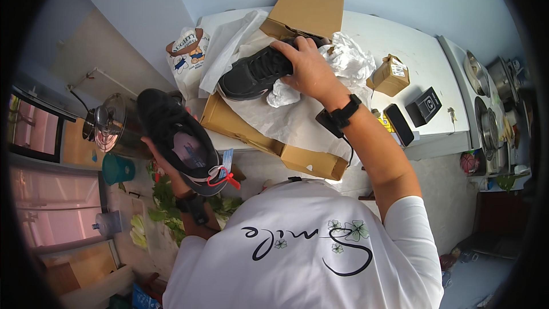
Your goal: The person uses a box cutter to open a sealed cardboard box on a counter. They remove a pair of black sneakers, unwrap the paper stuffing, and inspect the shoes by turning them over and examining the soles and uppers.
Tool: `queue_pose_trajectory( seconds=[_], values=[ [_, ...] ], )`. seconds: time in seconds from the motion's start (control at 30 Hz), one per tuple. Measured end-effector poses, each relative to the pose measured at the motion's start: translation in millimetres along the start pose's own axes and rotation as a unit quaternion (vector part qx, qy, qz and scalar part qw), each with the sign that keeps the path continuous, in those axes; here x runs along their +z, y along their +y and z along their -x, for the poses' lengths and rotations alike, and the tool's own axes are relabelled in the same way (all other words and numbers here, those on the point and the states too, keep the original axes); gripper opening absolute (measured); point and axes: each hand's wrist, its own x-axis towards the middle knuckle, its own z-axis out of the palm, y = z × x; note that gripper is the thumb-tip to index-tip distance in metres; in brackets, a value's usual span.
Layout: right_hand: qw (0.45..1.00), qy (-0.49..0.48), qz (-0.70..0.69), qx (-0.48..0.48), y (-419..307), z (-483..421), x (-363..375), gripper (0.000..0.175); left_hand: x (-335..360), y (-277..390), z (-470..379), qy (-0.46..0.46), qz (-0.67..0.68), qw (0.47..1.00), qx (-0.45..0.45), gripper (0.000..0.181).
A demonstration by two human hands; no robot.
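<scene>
My left hand (165, 159) holds a black sneaker (176, 137) from beneath, left of the table, with its opening facing up. A red plastic tie and a blue tag hang at that shoe's heel. My right hand (311, 66) grips the second black sneaker (257, 73) from above, over white tissue paper (296, 116) that lies in an open cardboard shoebox (315, 161). The box's lid panel (309, 6) stands up towards the wall. Crumpled white paper (349, 58) lies beside my right hand.
On the white table (369, 25) stand a small brown carton (391, 75), a black box (423, 106) and a smartphone (399, 124), with keys (451, 113) near the right edge. A printed bag (188, 62) stands at the left. Pans lie far right; leafy vegetables (167, 206) are on the floor.
</scene>
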Motion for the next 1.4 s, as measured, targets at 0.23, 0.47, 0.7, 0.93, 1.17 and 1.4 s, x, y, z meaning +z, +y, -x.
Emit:
queue_pose_trajectory(
  seconds=[0.23,0.47,0.7,0.93,1.17,1.4],
  values=[
    [0.995,-0.082,-0.047,0.01,8.7,-24.3,-22.5,0.077,-25.9,-12.5,-14.9,0.159,-0.193,0.958,0.138,0.082],
    [0.984,-0.031,-0.155,-0.08,12.6,-16.6,-47.4,0.078,-17.4,-25.6,-27.1,0.196,-0.256,0.938,0.13,0.087],
    [0.829,0.159,-0.52,0.129,52.2,-22.4,-70.9,0.079,4.3,-37.4,-42.1,0.205,-0.25,0.935,0.148,0.09],
    [0.827,0.142,-0.539,0.072,103.7,45.4,-104.6,0.031,44.5,-76.9,-93.8,0.154,-0.274,0.943,0.108,0.083],
    [0.553,0.271,-0.763,0.194,112.2,125.9,-75.7,0.023,53.0,-139.1,-156.2,0.053,-0.361,0.929,-0.068,0.076],
    [0.458,0.244,-0.836,0.182,76.5,154.1,-89.7,0.056,43.3,-152.2,-167.5,0.056,-0.449,0.871,-0.192,0.092]
  ],
)
